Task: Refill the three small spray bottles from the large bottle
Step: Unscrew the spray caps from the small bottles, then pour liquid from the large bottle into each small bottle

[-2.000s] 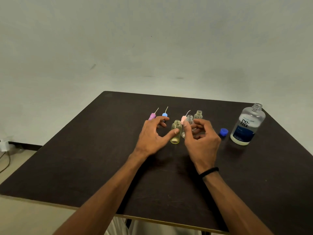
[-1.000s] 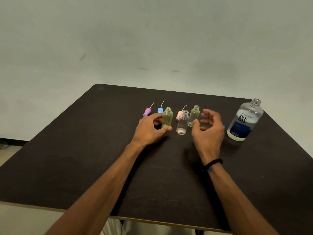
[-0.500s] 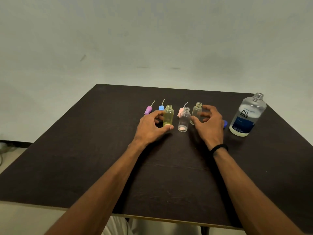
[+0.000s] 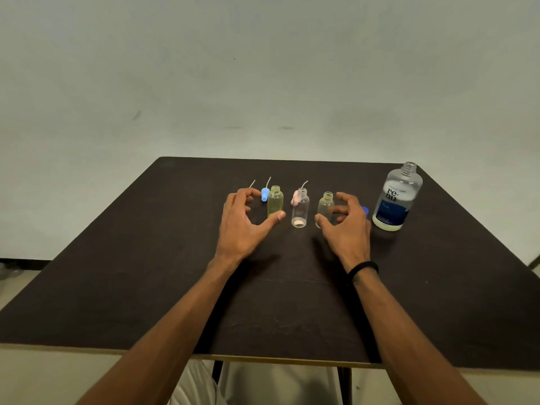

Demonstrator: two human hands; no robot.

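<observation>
Three uncapped small bottles [image 4: 300, 210] stand mid-counter, seemingly unfilled; large bottle [image 4: 397, 197] open at two o'clock. Left hand [image 4: 244, 222] and right hand [image 4: 346, 223] hover beside them, fingers loosely curled, holding nothing. All pouring remains.

I count three small bottles standing open: a yellow one [image 4: 275, 204], a clear one [image 4: 300, 211] and another clear one [image 4: 325, 208]. One big bottle [image 4: 397, 197]. I see two spray tops, blue [image 4: 265, 194] and pink [image 4: 295, 197] (a third may hide behind a hand). One blue cap [image 4: 365, 211]. Two hands.
</observation>
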